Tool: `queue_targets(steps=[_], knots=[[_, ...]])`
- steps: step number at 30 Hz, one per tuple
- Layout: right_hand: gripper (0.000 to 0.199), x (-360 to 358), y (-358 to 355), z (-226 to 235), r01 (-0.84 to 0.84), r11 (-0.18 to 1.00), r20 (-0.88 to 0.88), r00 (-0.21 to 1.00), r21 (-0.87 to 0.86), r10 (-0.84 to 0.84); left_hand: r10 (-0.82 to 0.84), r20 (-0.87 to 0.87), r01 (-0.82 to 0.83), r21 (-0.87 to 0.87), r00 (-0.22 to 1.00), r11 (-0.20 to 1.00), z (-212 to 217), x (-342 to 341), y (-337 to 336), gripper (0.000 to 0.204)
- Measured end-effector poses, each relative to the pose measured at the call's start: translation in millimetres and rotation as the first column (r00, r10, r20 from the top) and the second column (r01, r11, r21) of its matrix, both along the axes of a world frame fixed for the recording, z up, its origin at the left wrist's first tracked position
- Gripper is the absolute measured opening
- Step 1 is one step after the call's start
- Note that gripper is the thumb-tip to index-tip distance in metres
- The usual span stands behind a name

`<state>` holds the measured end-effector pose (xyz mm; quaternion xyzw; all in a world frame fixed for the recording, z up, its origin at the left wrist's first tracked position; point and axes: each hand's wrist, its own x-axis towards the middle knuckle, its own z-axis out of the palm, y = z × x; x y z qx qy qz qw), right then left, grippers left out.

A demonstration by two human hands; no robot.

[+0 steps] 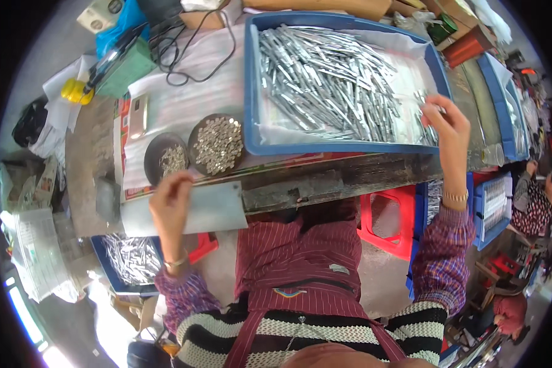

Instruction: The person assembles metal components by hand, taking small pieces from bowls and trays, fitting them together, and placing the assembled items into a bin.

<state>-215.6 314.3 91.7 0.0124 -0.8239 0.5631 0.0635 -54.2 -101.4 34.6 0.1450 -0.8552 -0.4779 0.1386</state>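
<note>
My left hand [172,199] hovers at the near rim of a small dark bowl [155,149] of tiny metal pieces, its fingers drawn together; whatever they pinch is too small to name. Beside it stands a second dark bowl [195,132] heaped with small shiny round parts. At the right end of a large blue tray [343,149], my right hand [449,118] has its fingers curled and closed over a few thin metal strips [428,132]; whether one is between them I cannot make out. A big pile of silvery metal strips [331,80] fills the tray's left and middle.
A grey metal plate [218,205] lies along the table's near edge. Behind the bowls are a phone-like flat object [138,116] and a black cable [176,76]. Below the table stand a red stool [405,221] and another blue tray [119,287] of strips. People sit at the far right.
</note>
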Motion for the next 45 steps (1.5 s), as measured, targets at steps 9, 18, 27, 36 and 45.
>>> queue_targets(steps=[9, 18, 27, 36, 45], knots=[[0.005, 93.3, -3.7, -8.1, -0.147, 0.986, 0.172, 0.976, 0.073, 0.133, 0.07, -0.096, -0.105, -0.432, 0.993, 0.896, -4.4, -16.9, -58.4, 0.025], [0.006, 89.4, -32.9, -15.5, -0.327, 0.875, 0.102, 0.945, 0.358, 0.312, 0.024, -0.066, -0.053, -0.488, 0.998, 0.871, -15.0, -25.1, -44.7, 0.025], [0.011, 89.5, -30.6, -46.1, -0.372, 0.91, 0.12, 0.927, 0.183, 0.354, 0.04, -0.14, -0.1, -0.455, 0.989, 0.885, -24.8, -31.3, -40.5, 0.009], [0.01, 115.4, -44.3, -42.8, -0.242, 0.951, 0.159, 0.949, -0.191, 0.273, 0.166, -0.066, -0.178, -0.309, 0.984, 0.934, -17.0, -20.8, -43.7, 0.013], [0.014, 151.5, -78.8, -82.1, -0.232, 0.843, 0.455, 0.756, -0.485, 0.471, 0.006, -0.08, -0.047, -0.531, 0.997, 0.846, -23.9, -21.2, -48.5, 0.016]])
